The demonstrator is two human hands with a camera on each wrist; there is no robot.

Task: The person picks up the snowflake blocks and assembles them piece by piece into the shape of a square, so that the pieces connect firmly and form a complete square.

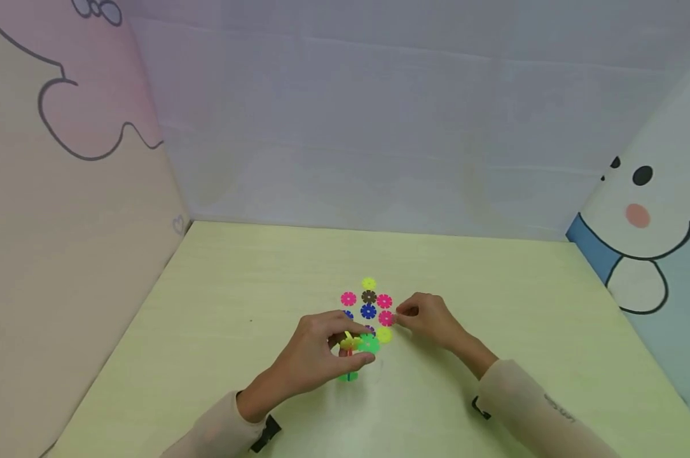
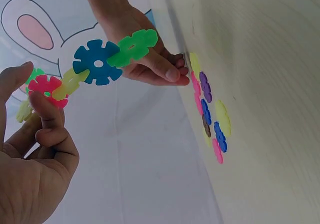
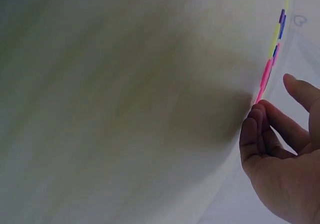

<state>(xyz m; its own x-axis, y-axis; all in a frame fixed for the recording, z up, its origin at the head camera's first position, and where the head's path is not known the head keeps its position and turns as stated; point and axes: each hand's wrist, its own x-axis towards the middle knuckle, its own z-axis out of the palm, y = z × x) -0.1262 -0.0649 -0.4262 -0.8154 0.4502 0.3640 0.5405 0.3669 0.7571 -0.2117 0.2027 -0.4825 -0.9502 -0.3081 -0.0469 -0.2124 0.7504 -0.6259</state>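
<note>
Head view: the right hand (image 1: 433,321) is nearer the right-edge pink disc (image 1: 386,318), flat on the table (image 1: 264,273) just left of its fingertips (image 1: 403,319); whether they pinch it, I cannot tell. The left hand (image 1: 316,353) grips 1 linked disc chain (image 2: 107,72), long axis slanting toward the right.
</note>
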